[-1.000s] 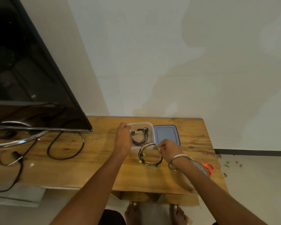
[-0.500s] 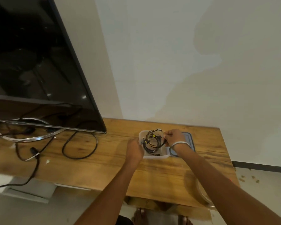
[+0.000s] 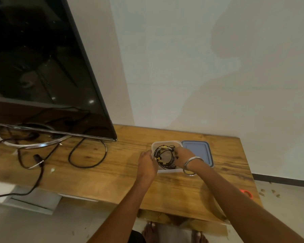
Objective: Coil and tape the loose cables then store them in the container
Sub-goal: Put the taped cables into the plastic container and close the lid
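A dark television (image 3: pixel 42 67) is seen at the left of the wooden counter (image 3: pixel 112 171), raised on a curved metal stand (image 3: pixel 33 145), with black power leads (image 3: pixel 88 155) looped below its screen. Orange scissor handles (image 3: pixel 246 193) are glimpsed at the counter's right edge, and small scraps (image 3: pixel 268 193) are scattered on the floor beyond.

Black cables (image 3: pixel 165 157), blue lid (image 3: pixel 198 151)
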A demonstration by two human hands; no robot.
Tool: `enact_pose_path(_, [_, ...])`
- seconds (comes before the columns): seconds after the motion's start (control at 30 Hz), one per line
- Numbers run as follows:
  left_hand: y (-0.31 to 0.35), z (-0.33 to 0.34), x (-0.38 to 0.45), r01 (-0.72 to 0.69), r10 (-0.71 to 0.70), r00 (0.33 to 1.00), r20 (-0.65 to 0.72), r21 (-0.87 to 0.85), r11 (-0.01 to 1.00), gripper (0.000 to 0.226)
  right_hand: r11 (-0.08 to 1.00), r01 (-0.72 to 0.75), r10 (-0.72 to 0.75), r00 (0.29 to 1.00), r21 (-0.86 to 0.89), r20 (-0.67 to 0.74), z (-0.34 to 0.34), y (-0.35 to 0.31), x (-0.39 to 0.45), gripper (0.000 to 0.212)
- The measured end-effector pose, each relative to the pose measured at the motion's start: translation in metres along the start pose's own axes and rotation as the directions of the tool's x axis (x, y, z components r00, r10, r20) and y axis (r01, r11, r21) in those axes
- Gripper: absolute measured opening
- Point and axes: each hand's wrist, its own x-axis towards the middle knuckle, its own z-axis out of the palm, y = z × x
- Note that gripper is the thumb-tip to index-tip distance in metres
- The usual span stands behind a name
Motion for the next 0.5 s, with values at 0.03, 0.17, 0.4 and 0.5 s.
enact_pose_path(0.03, [-0.001,0.001,0.0,0.003,-0.003,1.0,0.006,-0.005,1.0,0.027,1.0,0.018,-0.018,1.0,0.002,-0.013,-0.001,0.001,-0.001,0.038])
enact_pose_path(0.17, [-0.005,0.002,0.0,0.001,-0.001,1.0,0.012,-0.001,1.0,0.03,0.994,0.063,-0.034,0.956,0.091,-0.291,-0.002,0.009,-0.008,0.047])
enact_pose_path(0.4, [-0.015,0.005,0.003,0.018,-0.018,1.0,0.001,-0.029,0.999,0.032,0.979,-0.19,0.203,0.948,0.073,-0.247,0.007,0.059,-0.004,0.032])
enact_pose_path(0.5, [-0.016,0.005,0.004,0.028,-0.028,1.0,0.001,-0.036,0.999,0.036,0.971,-0.216,0.196,0.964,-0.103,-0.179,0.023,0.067,0.0,0.036])
